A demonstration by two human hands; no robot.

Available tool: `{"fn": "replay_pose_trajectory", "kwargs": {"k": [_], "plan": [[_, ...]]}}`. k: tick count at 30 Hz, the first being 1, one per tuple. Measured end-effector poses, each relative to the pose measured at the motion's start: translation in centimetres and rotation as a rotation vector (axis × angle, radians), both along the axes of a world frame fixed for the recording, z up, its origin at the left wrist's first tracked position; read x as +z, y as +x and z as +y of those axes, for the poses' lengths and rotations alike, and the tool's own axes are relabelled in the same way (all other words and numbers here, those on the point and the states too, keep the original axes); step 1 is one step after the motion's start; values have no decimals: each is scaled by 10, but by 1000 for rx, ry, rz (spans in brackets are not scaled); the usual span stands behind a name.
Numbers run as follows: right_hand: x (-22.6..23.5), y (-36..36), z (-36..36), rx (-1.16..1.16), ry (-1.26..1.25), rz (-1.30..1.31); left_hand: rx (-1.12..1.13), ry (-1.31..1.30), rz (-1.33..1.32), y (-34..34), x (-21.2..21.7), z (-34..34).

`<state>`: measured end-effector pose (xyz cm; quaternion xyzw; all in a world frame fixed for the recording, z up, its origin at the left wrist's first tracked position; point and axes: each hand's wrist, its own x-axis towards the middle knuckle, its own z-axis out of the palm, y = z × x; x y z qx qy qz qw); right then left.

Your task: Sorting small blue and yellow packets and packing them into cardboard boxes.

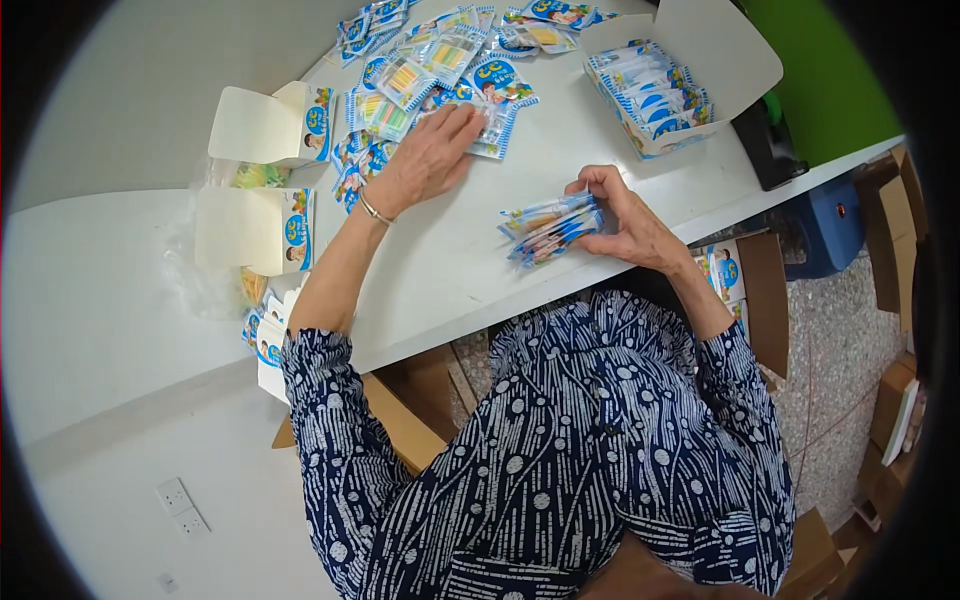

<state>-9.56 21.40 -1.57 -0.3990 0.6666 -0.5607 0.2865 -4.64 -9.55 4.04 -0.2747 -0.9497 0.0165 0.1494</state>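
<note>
My left hand (430, 160), with a bracelet at the wrist, reaches onto a loose heap of small clear-and-blue packets (405, 80). Its fingers are stretched out and slightly bent, their tips touching a packet (494, 130) at the heap's near right edge; the thumb is mostly hidden. Closer to me, my right hand (630, 228) grips a stack of similar packets (548, 228) by its right end, thumb on the near side and fingers on the far side. The stack stands on edge, on or just above the white table. Coloured sticks show through several packets.
An open carton (655, 145) at the far right holds rows of packets, beside a black tape dispenser (768, 140). Two open white boxes (272, 125) stand at the left by a clear plastic bag (195, 265). Brown cardboard boxes (765, 300) sit below the table's right edge.
</note>
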Motion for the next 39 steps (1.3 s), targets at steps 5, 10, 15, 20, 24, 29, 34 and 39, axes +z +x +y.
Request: {"fn": "replay_pose_trajectory", "kwargs": {"k": [5,10,15,20,24,29,34,39], "plan": [[1,1,-2,9,-27,33,56,-159,-35,-8,-6,-8],[4,2,-2,17,-20,-3,94,-47,103,-4,6,13],[2,-3,-1,49,20,52,170,174,12,24,28,61],[3,-1,-6,4,-135,326,318,267,-460,45,39,88],[-1,5,-7,-75,-156,297,159,402,-437,54,19,94],[-7,0,-2,48,-61,35,399,731,-664,27,25,58],[13,1,-5,23,22,197,195,136,-21,7,-9,-3],[12,-2,-4,36,57,172,365,-95,-30,9,-2,-5]]}}
